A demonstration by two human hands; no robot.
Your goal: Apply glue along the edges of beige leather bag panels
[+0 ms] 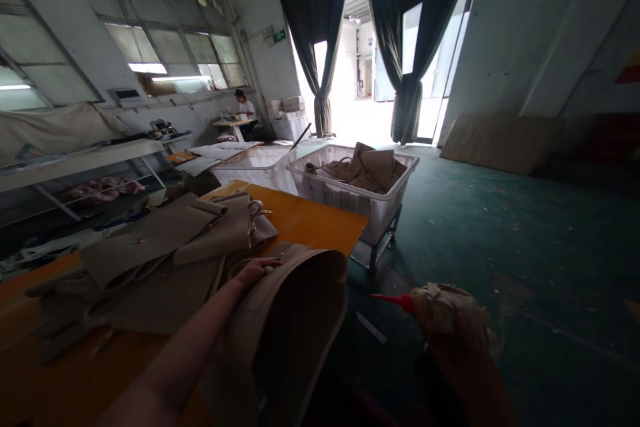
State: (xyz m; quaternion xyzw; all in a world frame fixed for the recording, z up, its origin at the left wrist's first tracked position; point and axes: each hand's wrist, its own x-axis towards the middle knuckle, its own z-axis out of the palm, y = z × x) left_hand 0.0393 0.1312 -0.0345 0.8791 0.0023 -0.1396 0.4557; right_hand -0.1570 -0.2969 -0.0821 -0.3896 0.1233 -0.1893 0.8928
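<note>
- A taupe, leather-like bag [300, 307] lies nearest, at the near edge of an orange-topped bench [310, 213]; its wide mouth gapes towards the person's right side, which seemingly leaves the rim and inside within reach.
- The left hand [256, 271] lies over the bag's upper side, fingers bent on the material; its grip is closed on the bag, presumably to steady it and hold the mouth spread; how hard it presses cannot be told.
- The right hand [457, 333] is out past the bench, its grip wrapped round a bottle in a ragged beige covering [444, 300]; the bottle's slim, pointed red nozzle [393, 299] aims at the bag without touching it.
- Further left on the bench, more flat taupe pieces [155, 233] lie heaped and overlapping, likely set there to be handy to the left hand.
- Past the bench stands a white plastic bin [373, 213] on a metal frame, filled with similar taupe goods [383, 170]; a second whitish bin [265, 173] is just beside it.
- Far back, a co-worker [245, 107] sits at a small table [233, 123]; dark curtains [387, 7] hang tied at a bright doorway [357, 100].
</note>
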